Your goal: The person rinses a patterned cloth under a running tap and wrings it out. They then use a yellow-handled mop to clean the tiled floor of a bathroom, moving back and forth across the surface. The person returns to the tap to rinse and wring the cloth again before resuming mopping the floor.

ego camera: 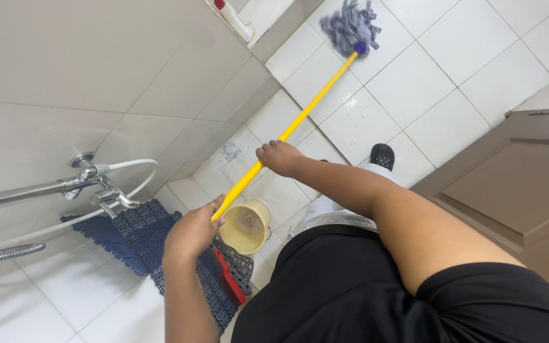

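The person stood on the white tiled floor (408, 82) of a bathroom and held a mop with both hands. The yellow handle (300, 117) ran slanted from the near left to the far right, and the grey string mop head (349, 26) lay spread on the tiles at the far end, close to the wall. The two hands were placed apart along the handle, probably because such a spread gives better control over a long stick and lets the head be pressed flat on the floor.

The left hand (192, 232) was at the near end of the handle. Its fingers were closed around the yellow stick, and a ring showed on one of them. The right hand (279, 157) was further up the handle, with the arm stretched forward. Its fingers (273, 147) were curled over the handle from above and gripped it; the thumb side was hidden, so I cannot tell how tight the grip was.

Below the hands a yellow bucket (246, 225) lay tilted with its mouth toward the camera, just beside a blue perforated mat (138, 232) with a red part (230, 276). On the left wall a chrome tap (93, 184) with a white hose (131, 168) stuck out. A brown door (516, 184) was at the right, and one black sandal (382, 154) showed on the floor.
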